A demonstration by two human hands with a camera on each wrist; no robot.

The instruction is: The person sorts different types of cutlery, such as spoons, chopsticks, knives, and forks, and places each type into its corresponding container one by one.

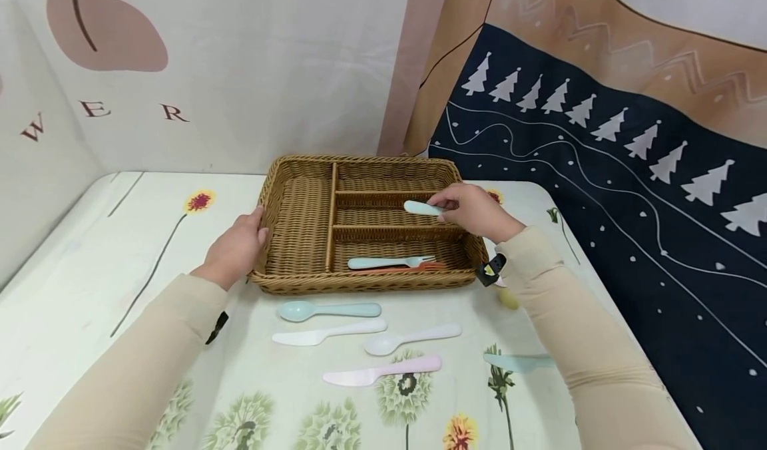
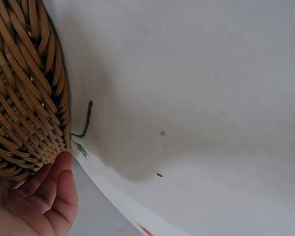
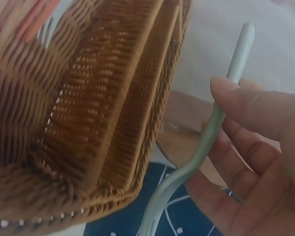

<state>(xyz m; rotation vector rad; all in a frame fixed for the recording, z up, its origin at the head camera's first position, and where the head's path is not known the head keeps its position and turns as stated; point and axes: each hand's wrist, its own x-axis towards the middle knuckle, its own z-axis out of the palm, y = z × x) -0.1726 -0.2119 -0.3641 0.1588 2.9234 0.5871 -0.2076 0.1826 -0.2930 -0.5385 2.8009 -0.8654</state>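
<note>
A brown wicker basket [image 1: 299, 220] with a long left compartment and three stacked right ones sits on the table. My left hand [image 1: 238, 247] grips its left side wall, the fingers bent at the weave [image 2: 27, 88] in the left wrist view. My right hand [image 1: 473, 208] pinches a pale mint fork [image 3: 214, 120] between thumb and fingers, over the middle right compartment. Its handle end [image 1: 421, 208] points left; slits show at the far end in the right wrist view. In the front right compartment lie a light blue fork [image 1: 383, 262] and an orange utensil [image 1: 398, 269].
In front of the basket lie a light blue spoon [image 1: 329, 310], a white knife [image 1: 326, 333], a white spoon [image 1: 413, 339] and a pink knife [image 1: 383, 371]. A light blue knife [image 1: 518, 362] and a yellow piece [image 1: 508, 298] are partly behind the right sleeve.
</note>
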